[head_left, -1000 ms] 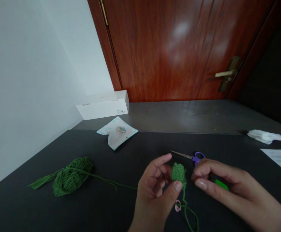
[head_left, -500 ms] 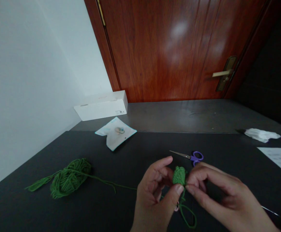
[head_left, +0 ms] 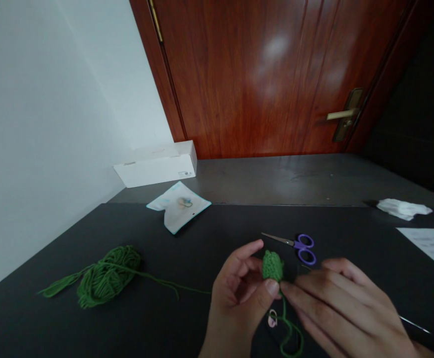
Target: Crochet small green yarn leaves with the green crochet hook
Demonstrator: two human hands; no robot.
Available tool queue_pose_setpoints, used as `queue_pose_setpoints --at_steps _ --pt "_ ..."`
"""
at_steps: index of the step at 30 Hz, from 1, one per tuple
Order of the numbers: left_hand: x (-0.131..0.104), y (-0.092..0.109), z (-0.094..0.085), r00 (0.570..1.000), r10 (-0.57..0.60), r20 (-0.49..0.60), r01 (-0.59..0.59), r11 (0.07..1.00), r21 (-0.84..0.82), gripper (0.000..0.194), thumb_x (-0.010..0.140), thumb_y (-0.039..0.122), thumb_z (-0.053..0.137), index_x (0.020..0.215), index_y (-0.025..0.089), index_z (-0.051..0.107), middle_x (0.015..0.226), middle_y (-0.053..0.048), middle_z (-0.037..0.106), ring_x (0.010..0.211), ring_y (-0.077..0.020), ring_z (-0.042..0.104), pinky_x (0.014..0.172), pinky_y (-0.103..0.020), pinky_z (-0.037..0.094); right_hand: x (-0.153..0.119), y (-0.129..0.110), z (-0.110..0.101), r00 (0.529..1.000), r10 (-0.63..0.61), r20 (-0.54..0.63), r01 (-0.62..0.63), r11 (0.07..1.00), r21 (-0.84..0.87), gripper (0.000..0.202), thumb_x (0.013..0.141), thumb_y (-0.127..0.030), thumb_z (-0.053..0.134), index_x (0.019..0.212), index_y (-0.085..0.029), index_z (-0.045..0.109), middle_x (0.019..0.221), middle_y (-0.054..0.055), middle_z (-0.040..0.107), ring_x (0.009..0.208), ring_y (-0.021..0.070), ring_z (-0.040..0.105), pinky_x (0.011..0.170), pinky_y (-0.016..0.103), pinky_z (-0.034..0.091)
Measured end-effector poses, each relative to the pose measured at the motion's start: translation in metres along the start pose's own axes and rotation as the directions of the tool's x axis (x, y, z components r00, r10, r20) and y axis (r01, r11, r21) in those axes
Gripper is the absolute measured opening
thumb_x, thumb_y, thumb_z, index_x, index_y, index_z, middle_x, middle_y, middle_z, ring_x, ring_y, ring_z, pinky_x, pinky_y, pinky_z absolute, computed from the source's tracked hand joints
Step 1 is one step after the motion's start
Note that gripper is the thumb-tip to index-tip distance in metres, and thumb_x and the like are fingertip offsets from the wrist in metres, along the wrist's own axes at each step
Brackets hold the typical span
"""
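Observation:
A small green crochet piece [head_left: 272, 266] with a knobbly, rounded shape is pinched at its lower edge by my left hand [head_left: 241, 293], the thumb in front and the index finger raised. The fingers of my right hand [head_left: 346, 303] are pressed together and slightly blurred, their tips at the piece's lower right edge. What they pinch is hidden. From the bottom of the piece hangs a looped green yarn tail [head_left: 289, 328]. Beside it dangles a pink stitch marker [head_left: 272, 318]. Purple-handled scissors [head_left: 295, 244] lie just beyond my hands.
On the dark table [head_left: 224, 233], a green yarn skein [head_left: 108, 276] lies left, its strand running toward my left hand. Behind are a white packet [head_left: 183, 211] and a white box [head_left: 161, 166]. A thin metal rod [head_left: 414, 324], white tissue [head_left: 403, 209] and printed paper [head_left: 431, 246] lie right.
My right hand has turned so its back shows more, uncovering the scissors' lower handle. The crochet piece has shifted slightly left and up, and the stitch marker now shows more fully.

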State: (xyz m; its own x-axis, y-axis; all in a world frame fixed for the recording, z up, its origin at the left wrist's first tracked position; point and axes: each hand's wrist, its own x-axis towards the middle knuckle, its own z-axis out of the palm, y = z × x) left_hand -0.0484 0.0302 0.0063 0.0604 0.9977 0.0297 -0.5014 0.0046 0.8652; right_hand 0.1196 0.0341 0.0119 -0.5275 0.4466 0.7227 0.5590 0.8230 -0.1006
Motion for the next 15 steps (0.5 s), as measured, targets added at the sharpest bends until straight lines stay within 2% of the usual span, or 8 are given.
queue_pose_setpoints --at_steps 3,6,9,11,13,15 --pt "0.002 0.000 -0.002 0.997 -0.069 -0.025 0.068 0.995 -0.067 0.041 0.068 0.018 0.077 0.108 0.023 0.068 0.082 -0.002 0.068 0.076 -0.0135 0.060 0.073 -0.026 0.047 -0.001 -0.002 0.000 1.000 -0.021 -0.005 0.020 0.999 -0.027 0.027 0.091 -0.008 0.048 0.109 -0.017 0.066 0.084 0.004 0.076 0.072 0.0178 0.069 0.076 0.037 0.040" --pt "0.003 0.003 -0.003 0.993 -0.109 -0.046 0.103 0.989 -0.110 0.043 0.066 0.019 0.078 0.107 0.022 0.069 0.083 -0.002 0.070 0.077 -0.0138 0.060 0.075 -0.026 0.046 0.001 -0.004 -0.003 0.999 0.008 -0.034 -0.007 1.000 0.028 0.027 0.089 -0.009 0.051 0.108 -0.019 0.066 0.085 0.004 0.075 0.075 0.0196 0.068 0.077 0.038 0.042" --pt "0.003 0.006 -0.002 0.993 -0.113 -0.034 0.108 0.986 -0.129 0.041 0.069 0.018 0.077 0.109 0.022 0.068 0.083 -0.002 0.070 0.077 -0.0126 0.061 0.076 -0.025 0.045 0.006 -0.002 -0.007 0.984 0.173 -0.031 -0.161 0.960 0.230 0.027 0.084 -0.009 0.056 0.107 -0.024 0.063 0.089 0.004 0.070 0.081 0.0202 0.066 0.074 0.034 0.048" --pt "0.002 0.006 -0.001 0.996 -0.092 -0.004 0.092 0.990 -0.108 0.041 0.070 0.017 0.075 0.110 0.022 0.067 0.083 -0.002 0.070 0.076 -0.0121 0.061 0.075 -0.025 0.046 0.010 0.001 -0.008 0.925 0.378 0.047 -0.364 0.841 0.401 0.026 0.084 -0.013 0.058 0.106 -0.027 0.060 0.092 0.003 0.067 0.085 0.0190 0.065 0.070 0.029 0.051" --pt "0.002 0.005 -0.001 0.997 -0.070 0.033 0.072 0.996 -0.059 0.040 0.072 0.016 0.074 0.111 0.023 0.066 0.081 -0.001 0.070 0.072 -0.0115 0.061 0.070 -0.024 0.048 0.013 0.005 -0.007 0.804 0.555 0.212 -0.568 0.610 0.553 0.019 0.086 -0.023 0.059 0.104 -0.028 0.060 0.091 0.001 0.065 0.086 0.0182 0.064 0.070 0.027 0.053" --pt "0.002 0.002 -0.002 0.997 -0.049 0.059 0.049 0.999 0.000 0.040 0.073 0.016 0.073 0.111 0.024 0.065 0.078 0.000 0.069 0.067 -0.0106 0.061 0.063 -0.021 0.048 0.014 0.009 -0.004 0.697 0.603 0.387 -0.673 0.365 0.643 0.011 0.085 -0.033 0.061 0.094 -0.026 0.064 0.084 0.001 0.064 0.080 0.0171 0.062 0.069 0.027 0.051"
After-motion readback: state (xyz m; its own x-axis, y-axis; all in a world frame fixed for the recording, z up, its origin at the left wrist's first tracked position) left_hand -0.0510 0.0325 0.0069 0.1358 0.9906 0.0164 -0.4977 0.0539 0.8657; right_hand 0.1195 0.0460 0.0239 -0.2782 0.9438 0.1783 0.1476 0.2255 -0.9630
